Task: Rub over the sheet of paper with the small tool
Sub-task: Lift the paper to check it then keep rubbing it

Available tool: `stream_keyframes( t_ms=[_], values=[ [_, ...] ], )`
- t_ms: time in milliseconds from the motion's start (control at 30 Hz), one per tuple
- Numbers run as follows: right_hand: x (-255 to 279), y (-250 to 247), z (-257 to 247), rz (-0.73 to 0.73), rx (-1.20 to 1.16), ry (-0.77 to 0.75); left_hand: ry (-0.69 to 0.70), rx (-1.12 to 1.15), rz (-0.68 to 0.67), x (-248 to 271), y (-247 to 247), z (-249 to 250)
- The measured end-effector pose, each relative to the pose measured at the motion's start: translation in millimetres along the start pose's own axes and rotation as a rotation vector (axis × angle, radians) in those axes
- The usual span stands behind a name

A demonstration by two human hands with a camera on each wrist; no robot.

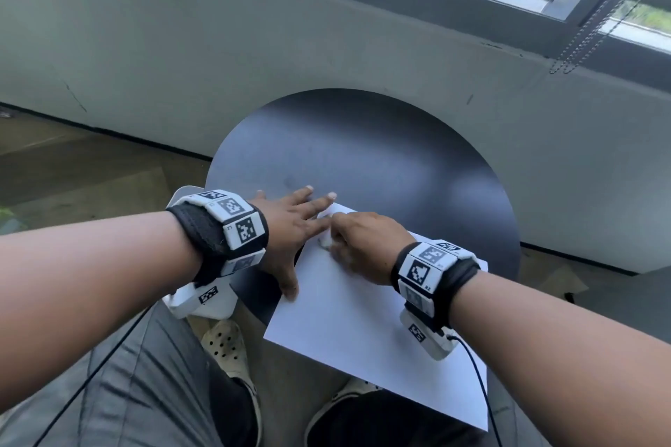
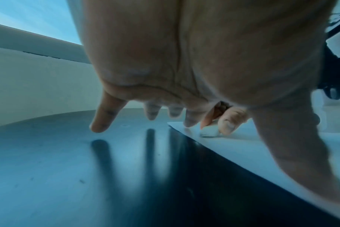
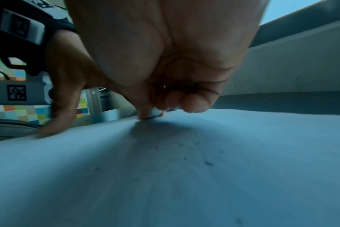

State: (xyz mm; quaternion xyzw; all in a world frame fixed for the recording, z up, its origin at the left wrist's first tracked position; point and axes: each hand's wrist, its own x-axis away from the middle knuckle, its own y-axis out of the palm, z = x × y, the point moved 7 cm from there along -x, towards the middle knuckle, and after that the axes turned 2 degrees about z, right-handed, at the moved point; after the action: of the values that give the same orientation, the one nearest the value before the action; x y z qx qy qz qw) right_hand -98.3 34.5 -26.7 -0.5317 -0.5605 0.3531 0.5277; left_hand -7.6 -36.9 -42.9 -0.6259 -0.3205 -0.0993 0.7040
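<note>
On the round black table (image 1: pixel 363 156) lies our sheet of paper (image 1: pixel 356 330); our left hand (image 1: pixel 290 225) presses it with spread fingers, our right hand (image 1: pixel 366 243) pinches a small white eraser (image 2: pixel 209 132) near its far corner.

1. A round dark table (image 1: pixel 363 152) stands by the wall below a window.
2. A white sheet of paper (image 1: pixel 348 330) lies on its near right part, overhanging the near edge.
3. The left hand (image 1: pixel 290 225) rests spread on the table, fingertips and thumb reaching the paper's left edge.
</note>
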Motion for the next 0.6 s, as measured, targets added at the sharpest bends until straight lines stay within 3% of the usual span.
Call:
stream_keyframes(
  t_ms=[133,233,300,433,500,600],
  values=[
    [9.1,0.2,-14.9,0.051,-0.002,-0.041,0.006,-0.008,-0.034,-0.7,9.4,-4.4],
    [35.6,15.7,-49.1,-0.082,-0.022,-0.245,0.013,-0.023,-0.035,-1.8,12.7,-5.3],
    [40.8,21.1,-50.5,-0.13,-0.015,-0.258,0.018,-0.031,-0.034,-1.6,12.5,-5.1],
    [-0.3,3.8,13.5,-0.025,0.03,0.147,0.016,-0.014,-0.029,-1.5,12.3,-5.5],
    [-5.4,-1.7,21.5,-0.015,0.037,0.229,0.011,-0.012,-0.032,-2.5,12.2,-6.1],
    [18.3,4.3,-22.9,-0.009,0.024,-0.049,0.011,-0.009,-0.037,-3.3,11.5,-5.4]
  ],
)
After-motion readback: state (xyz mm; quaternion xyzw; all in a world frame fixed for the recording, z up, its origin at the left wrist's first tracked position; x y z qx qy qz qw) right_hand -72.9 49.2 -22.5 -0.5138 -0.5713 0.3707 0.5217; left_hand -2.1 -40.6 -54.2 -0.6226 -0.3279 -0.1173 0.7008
